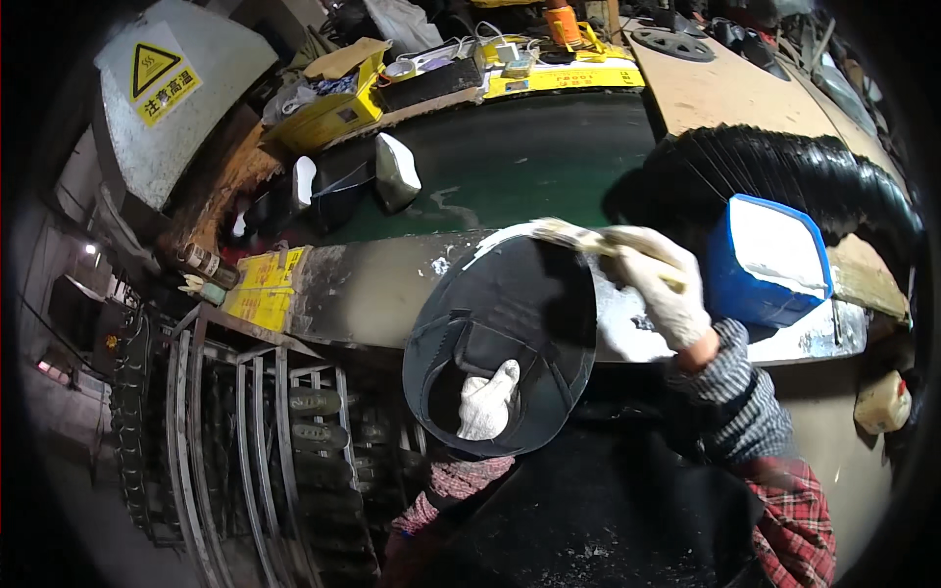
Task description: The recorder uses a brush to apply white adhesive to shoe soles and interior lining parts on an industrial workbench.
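My right hand (659,284), in a white work glove, grips a flat brush (573,237) with white-coated bristles. The bristles touch the upper rim of a wide black piece (436,323), curved and hollow with stitched seams. A white wet band (500,240) runs along that rim, left of the brush. My left hand (487,404), also gloved, is closed on the black piece at its lower part, with some fingers hidden. To the right of my right hand stands a blue tub (765,265) filled with white paste.
Behind the work ledge (372,289) runs a dark green belt (510,157) carrying dark items with white-coated bottoms (397,165). A ribbed black hose (794,176) lies at right. A metal rack (260,421) with shoes stands lower left. Yellow boxes (328,116) line the far edge.
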The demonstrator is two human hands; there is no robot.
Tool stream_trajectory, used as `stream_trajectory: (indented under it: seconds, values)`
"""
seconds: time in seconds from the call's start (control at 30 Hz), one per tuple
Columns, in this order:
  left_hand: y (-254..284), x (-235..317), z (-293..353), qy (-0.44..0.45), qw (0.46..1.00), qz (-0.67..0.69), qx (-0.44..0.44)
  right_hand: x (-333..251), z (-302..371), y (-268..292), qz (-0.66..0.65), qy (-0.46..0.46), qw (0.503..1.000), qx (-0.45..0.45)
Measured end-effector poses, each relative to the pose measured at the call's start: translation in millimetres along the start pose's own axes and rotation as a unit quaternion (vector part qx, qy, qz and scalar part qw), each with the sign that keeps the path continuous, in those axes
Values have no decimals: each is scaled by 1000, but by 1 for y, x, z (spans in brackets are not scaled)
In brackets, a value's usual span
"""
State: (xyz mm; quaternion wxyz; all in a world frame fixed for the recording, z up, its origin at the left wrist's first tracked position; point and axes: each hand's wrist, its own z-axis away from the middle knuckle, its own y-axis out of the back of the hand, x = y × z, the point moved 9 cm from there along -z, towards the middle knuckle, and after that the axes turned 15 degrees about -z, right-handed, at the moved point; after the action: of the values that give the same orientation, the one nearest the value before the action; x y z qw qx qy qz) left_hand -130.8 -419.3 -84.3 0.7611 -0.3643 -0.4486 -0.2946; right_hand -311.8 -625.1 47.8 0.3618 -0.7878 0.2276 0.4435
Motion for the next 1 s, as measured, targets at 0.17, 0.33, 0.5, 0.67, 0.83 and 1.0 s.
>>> stream_trajectory:
  seconds: [0.17, 0.33, 0.5, 0.67, 0.83, 1.0]
  values:
    - [-14, 13, -19, -26, 999, 3, -46, -3, 55, 30, 68, -105, 992, 12]
    - [-71, 24, -22, -72, 991, -3, -114, -62, -6, -43, 206, 54, 976, -49]
    - [-70, 27, -17, -107, 989, -64, -83, -67, 51, -164, 293, 202, 876, -324]
    - [-72, 85, -20, -455, 628, -593, 217, -62, 88, -89, 104, 87, 907, -397]
    - [-109, 82, -15, 2, 988, -78, -131, -55, 103, 43, 124, -15, 989, 76]
    - [-110, 59, -3, -25, 984, -93, -149, -80, 93, 15, 277, 74, 949, -133]
